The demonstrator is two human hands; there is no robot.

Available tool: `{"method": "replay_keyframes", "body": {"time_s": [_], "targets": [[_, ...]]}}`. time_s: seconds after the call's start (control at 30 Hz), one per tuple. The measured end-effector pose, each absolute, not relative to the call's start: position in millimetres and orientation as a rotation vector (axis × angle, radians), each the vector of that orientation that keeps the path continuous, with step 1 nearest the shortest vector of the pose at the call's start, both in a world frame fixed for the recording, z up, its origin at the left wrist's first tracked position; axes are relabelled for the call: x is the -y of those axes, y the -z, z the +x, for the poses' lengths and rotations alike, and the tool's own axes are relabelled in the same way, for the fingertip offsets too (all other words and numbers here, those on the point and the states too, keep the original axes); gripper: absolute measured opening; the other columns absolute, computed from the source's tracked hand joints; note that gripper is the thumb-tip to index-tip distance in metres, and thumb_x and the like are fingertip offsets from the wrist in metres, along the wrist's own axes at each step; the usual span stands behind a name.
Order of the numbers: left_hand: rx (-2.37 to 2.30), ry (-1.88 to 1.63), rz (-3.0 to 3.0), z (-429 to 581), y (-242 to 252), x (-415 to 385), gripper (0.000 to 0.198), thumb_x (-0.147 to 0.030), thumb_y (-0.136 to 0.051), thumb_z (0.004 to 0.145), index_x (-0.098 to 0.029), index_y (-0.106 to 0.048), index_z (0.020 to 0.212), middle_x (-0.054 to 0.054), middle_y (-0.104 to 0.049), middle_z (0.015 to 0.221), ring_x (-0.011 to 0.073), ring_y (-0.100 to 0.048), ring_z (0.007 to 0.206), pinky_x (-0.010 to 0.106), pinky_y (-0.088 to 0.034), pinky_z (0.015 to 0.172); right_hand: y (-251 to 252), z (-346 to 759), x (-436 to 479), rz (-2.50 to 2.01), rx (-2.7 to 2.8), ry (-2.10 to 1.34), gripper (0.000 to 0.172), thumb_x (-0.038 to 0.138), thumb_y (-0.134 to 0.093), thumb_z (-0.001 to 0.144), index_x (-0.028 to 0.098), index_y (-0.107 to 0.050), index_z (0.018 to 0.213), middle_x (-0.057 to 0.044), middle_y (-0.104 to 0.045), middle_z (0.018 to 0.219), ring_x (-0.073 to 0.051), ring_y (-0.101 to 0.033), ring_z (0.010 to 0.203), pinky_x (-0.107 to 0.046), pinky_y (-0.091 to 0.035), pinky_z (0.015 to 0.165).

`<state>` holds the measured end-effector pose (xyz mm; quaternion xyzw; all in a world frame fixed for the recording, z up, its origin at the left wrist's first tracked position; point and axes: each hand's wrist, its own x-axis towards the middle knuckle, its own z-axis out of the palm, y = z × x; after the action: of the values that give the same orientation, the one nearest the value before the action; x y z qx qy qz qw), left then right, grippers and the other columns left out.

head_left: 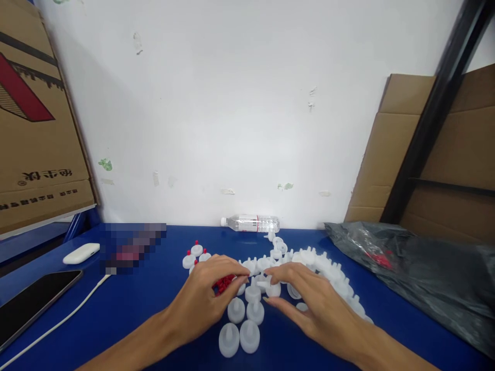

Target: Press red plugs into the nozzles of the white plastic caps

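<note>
My left hand (211, 288) is closed in a pinch, with a bit of red, seemingly a small red tip cap, showing at its fingertips. Beside and partly behind it lies a pile of small red tip caps (224, 283). Between the thumb and fingers of my right hand (305, 296) is a white nozzle cap (274, 288), tilted so its spout points left toward my left hand. Several white nozzle caps stand upright just in front, one of them a near nozzle cap (249, 337). Farther left, several nozzle caps wear red tips, such as the capped one (197, 250).
More white nozzle caps (336, 273) curve along the right. A clear bottle (253, 223) lies by the wall. At left are a phone (36, 304), a white case (81, 253) and a cable (58, 324). A grey plastic bag (417, 273) covers the right side of the blue table (147, 288).
</note>
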<state>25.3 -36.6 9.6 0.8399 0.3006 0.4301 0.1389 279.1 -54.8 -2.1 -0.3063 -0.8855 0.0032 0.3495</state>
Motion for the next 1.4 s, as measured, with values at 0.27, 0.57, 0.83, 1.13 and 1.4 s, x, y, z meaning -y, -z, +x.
{"method": "replay_keyframes", "body": {"time_s": [0.27, 0.57, 0.83, 1.13, 1.4], "targets": [[-0.795, -1.141, 2.333, 31.0, -3.5, 43.6, 0.019, -0.023, -0.059, 0.1, -0.026, -0.077, 0.103, 0.003, -0.078, 0.094, 0.0187, -0.07, 0.087, 0.031, -0.055, 0.08, 1.9, 278.5, 56.9, -0.721, 2.29, -0.004, 0.011, 0.022, -0.064, 0.099, 0.024, -0.057, 0.107, -0.007, -0.073, 0.112, -0.022, -0.071, 0.104, -0.035, -0.059, 0.087], [-0.808, -1.087, 2.246, 32.8, -12.6, 49.3, 0.019, -0.025, -0.059, 0.1, -0.026, -0.078, 0.099, 0.003, -0.079, 0.093, 0.0184, -0.071, 0.087, 0.03, -0.056, 0.08, -2.5, 277.2, 57.2, -0.634, 2.294, 0.06, 0.012, 0.015, -0.059, 0.101, 0.021, -0.058, 0.111, -0.008, -0.075, 0.109, -0.022, -0.07, 0.112, -0.036, -0.057, 0.094], [-0.709, -1.124, 2.395, 31.5, -7.3, 48.3, 0.016, -0.02, -0.061, 0.1, -0.027, -0.074, 0.106, -0.001, -0.078, 0.095, 0.0163, -0.07, 0.088, 0.032, -0.051, 0.085, -0.3, 278.3, 57.7, -0.568, 2.337, 0.023, 0.016, 0.014, -0.054, 0.103, 0.021, -0.055, 0.118, -0.01, -0.072, 0.115, -0.021, -0.069, 0.104, -0.039, -0.054, 0.093], [-0.732, -0.986, 3.022, 28.0, 7.0, 48.8, 0.038, 0.005, -0.038, 0.09, -0.017, -0.058, 0.113, 0.008, -0.069, 0.095, 0.0229, -0.059, 0.087, 0.04, -0.046, 0.079, 12.4, 276.8, 59.3, -0.534, 2.309, 0.119, 0.017, 0.004, -0.046, 0.1, 0.02, -0.05, 0.105, -0.008, -0.072, 0.098, -0.02, -0.066, 0.089, -0.035, -0.053, 0.081], [-0.723, -1.051, 3.023, 31.5, 11.3, 52.6, 0.041, 0.009, -0.036, 0.079, -0.016, -0.056, 0.106, 0.006, -0.062, 0.086, 0.0209, -0.051, 0.078, 0.037, -0.045, 0.075, 11.0, 270.1, 62.3, -0.494, 2.268, 0.198, 0.012, 0.008, -0.05, 0.102, 0.019, -0.05, 0.108, -0.005, -0.071, 0.085, -0.02, -0.066, 0.078, -0.035, -0.054, 0.076]]}}
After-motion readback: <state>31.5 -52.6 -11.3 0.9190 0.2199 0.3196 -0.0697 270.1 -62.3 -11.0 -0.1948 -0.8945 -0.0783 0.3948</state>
